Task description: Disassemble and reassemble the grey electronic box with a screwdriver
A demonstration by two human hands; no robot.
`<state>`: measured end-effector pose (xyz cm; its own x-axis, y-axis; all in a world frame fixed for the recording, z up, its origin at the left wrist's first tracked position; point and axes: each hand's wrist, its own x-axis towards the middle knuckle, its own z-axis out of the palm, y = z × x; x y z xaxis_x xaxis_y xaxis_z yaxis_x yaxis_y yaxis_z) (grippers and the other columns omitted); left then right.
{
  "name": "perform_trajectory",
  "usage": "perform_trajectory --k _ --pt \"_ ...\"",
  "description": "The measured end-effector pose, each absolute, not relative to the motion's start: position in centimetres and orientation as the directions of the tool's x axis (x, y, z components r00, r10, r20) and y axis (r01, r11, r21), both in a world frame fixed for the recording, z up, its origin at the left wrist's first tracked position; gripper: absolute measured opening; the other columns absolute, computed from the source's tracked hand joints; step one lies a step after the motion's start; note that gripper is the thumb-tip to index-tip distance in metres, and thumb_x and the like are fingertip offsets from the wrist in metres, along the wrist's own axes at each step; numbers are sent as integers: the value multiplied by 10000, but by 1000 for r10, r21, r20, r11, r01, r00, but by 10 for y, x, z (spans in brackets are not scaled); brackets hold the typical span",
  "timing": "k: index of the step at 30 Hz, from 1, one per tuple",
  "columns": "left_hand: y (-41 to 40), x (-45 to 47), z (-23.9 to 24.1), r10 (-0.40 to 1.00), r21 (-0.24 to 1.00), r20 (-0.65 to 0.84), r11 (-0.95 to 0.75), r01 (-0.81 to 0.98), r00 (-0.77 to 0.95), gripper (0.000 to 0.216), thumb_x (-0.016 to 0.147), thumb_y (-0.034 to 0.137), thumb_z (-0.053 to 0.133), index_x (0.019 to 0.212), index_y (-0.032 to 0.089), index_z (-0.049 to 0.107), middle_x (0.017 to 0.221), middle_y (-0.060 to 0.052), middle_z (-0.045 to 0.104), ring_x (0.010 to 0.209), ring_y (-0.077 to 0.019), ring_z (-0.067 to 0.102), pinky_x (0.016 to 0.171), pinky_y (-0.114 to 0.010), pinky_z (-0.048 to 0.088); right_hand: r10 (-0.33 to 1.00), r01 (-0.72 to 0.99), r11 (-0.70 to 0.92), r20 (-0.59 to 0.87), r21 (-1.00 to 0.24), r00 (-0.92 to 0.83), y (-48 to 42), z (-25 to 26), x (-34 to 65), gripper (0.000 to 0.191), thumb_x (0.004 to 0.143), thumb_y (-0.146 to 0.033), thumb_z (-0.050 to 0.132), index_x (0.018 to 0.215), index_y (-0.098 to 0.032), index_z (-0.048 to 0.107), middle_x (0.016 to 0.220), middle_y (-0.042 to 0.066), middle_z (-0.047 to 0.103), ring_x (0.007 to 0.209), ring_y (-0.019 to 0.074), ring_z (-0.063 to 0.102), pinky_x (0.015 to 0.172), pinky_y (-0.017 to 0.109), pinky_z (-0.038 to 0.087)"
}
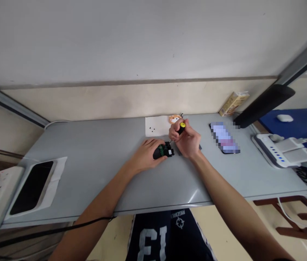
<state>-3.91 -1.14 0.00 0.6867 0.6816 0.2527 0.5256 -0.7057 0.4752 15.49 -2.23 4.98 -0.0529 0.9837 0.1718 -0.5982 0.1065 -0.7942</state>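
Steadying the black device [157, 153] on the tabletop [96, 156], the left hand [147, 154]'s fingers grasped its sides, likely the best hold: it seemed light and stiff, its green board [162, 149] fragile. Beyond, the right hand [187, 140]'s fingers clenched a screwdriver [181, 128]; farther lay paper [154, 122].

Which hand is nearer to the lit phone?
Right. The right hand, gripping the screwdriver, is just left of the lit phone, not touching it. The left hand is farther left, holding the black device.
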Motion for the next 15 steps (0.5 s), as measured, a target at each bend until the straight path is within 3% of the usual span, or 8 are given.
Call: perform_trajectory --k 8,15 --pt "-10 -38 -2 676 455 244 -713 533 695 388 908 361 705 1253 247 567 1298 -67 664 1244 -294 573 1071 -487 440 970 -636 119 226 -763 -89 -22 49 154 448 1011 -560 439 750 -216 559 654 -8 348 581 134 315 581 282 343" --pt "-10 -38 -1 668 453 251 -720 525 700 340 921 372 695 1215 244 583 1282 -59 669 1246 -281 569 1077 -476 437 983 -596 88 168 -798 -79 -23 50 154 509 1002 -627 406 723 -220 528 643 -10 341 561 130 321 567 286 366"
